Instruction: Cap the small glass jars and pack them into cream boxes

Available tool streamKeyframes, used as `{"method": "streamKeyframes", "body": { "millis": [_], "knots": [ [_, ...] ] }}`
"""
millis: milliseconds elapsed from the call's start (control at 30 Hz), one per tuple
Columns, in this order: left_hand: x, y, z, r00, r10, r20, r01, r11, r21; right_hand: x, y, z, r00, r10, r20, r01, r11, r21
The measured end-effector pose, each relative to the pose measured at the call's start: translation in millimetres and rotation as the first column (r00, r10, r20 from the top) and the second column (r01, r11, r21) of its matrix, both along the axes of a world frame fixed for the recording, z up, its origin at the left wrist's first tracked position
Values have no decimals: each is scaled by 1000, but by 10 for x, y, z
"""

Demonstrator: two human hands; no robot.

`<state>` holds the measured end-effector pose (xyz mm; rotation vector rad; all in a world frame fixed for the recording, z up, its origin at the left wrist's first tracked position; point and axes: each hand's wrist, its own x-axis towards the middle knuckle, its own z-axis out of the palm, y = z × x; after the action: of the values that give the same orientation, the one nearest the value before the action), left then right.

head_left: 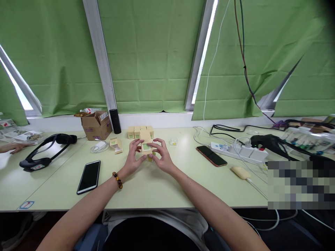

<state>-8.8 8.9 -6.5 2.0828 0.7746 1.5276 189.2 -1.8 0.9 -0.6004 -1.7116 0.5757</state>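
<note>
Between my two hands is a small kraft-paper box point(146, 147) with a cut-out window and a raised flap at its top. My left hand point(134, 157) has its fingers on the box's left side, and my right hand point(162, 157) grips the right side. Just below the box, near my right thumb, a small clear piece with something yellow point(150, 158) shows in part; its kind is hard to make out. Behind the hands stands a row of several similar small boxes point(133, 131). An opened kraft box point(116, 145) lies left of my left hand.
A small clear container point(173, 142) sits to the right. Phones lie at left point(89, 177) and right point(211, 155). A power strip point(239, 152) with cables, a cardboard carton point(96, 126), a black cylinder point(115, 121) and a black headset point(48, 152) stand around. Another person's hand point(15, 147) rests far left.
</note>
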Motion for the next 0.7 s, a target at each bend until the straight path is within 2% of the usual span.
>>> {"method": "streamKeyframes", "body": {
  "millis": [700],
  "knots": [
    [62,15,-7,990,122,71,-130,985,117,-21,36,-44,999,0,-48,1,1000,27]
  ]
}}
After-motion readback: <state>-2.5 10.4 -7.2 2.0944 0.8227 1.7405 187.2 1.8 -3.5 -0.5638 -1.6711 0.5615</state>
